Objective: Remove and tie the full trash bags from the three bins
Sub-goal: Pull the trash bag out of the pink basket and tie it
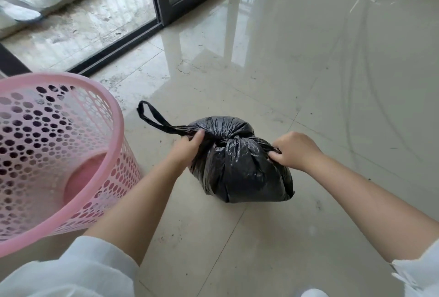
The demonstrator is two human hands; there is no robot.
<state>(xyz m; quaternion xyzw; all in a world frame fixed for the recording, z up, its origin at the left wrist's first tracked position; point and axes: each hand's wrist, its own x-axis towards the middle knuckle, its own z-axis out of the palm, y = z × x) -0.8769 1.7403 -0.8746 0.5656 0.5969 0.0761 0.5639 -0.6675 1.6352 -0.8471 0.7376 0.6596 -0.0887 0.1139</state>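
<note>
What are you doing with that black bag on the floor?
A person is tying up a full black trash bag that sits on the shiny tiled floor. The left hand grips one handle strap and the right hand grips the other, pulling them apart so the knot on top tightens. The loop of the left strap sticks out past the hand. Beside the bag, on the left, stands a pink bin with holes in its wall and no bag in it.

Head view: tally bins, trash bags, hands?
Pink perforated bin: 1
Black trash bag on the floor: 1
Hands gripping the bag's handles: 2, left hand and right hand
Total: 4
</note>
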